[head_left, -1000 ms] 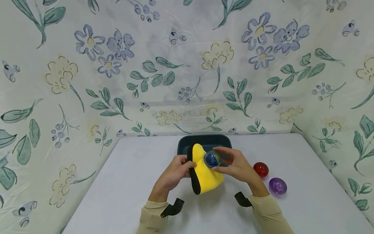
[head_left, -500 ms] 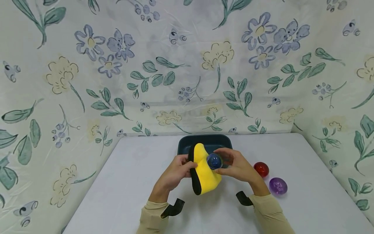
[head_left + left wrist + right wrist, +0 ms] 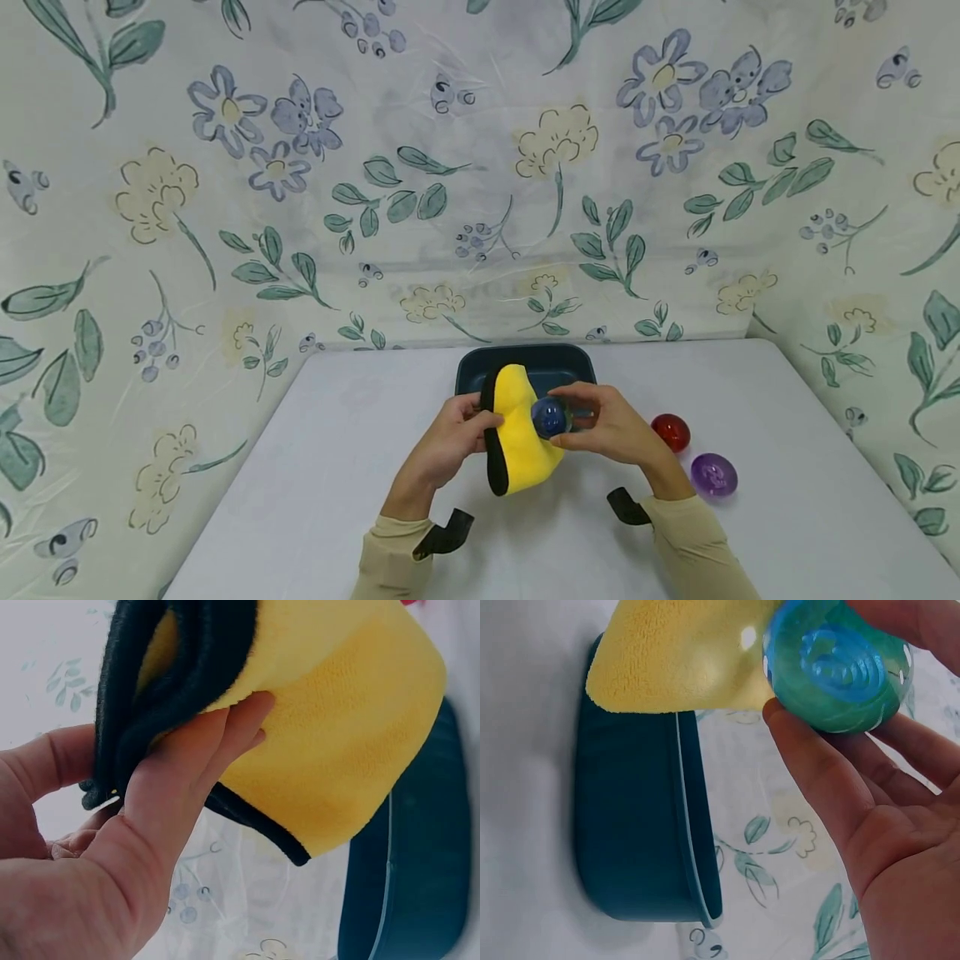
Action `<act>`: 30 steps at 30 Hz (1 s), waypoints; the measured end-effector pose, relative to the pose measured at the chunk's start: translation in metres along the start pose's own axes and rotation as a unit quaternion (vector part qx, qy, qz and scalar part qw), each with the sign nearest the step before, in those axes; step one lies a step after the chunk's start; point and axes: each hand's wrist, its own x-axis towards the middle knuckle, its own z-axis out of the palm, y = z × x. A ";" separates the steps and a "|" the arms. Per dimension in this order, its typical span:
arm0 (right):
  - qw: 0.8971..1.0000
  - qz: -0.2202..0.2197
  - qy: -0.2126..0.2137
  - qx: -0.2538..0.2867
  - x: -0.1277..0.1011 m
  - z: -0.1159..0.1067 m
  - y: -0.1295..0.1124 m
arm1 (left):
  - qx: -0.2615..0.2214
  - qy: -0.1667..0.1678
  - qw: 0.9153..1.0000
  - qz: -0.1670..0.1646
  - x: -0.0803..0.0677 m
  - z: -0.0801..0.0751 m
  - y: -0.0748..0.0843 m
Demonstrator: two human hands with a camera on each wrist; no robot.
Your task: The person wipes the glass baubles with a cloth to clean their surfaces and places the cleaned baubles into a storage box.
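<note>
My left hand (image 3: 453,437) pinches the black-edged side of a folded yellow cloth (image 3: 523,442), thumb in front and fingers behind. In the left wrist view the black edging (image 3: 225,652) doubles over above the fingers. My right hand (image 3: 611,425) grips a see-through blue ball (image 3: 550,417) between thumb and fingertips, right against the cloth's yellow face. Close up in the right wrist view, the ball (image 3: 838,664) looks glassy, with blue-green tints and ring-like patterns inside. Both hands are raised in front of a dark teal bin (image 3: 525,357), and the cloth hides part of it.
To the right of my right hand lie a clear red ball (image 3: 671,433) and a clear purple ball (image 3: 714,476) on the white table (image 3: 315,500). A flower-patterned sheet (image 3: 480,208) hangs behind the table's far edge.
The blue ball has shifted slightly right and down with my right fingers and shows a different face. The cloth's lower right corner has drawn in to the left. My left hand keeps its hold.
</note>
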 end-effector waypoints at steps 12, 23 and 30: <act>1.000 -0.009 -0.025 0.015 -0.003 -0.003 -0.006 | -0.007 -0.006 1.000 0.008 0.000 -0.006 -0.002; 0.997 -0.041 -0.046 0.049 -0.004 0.002 -0.009 | -0.001 -0.010 1.000 -0.002 0.003 -0.008 -0.006; 0.997 -0.045 -0.041 0.051 -0.003 0.007 -0.014 | 0.016 -0.017 1.000 0.007 0.005 -0.006 -0.008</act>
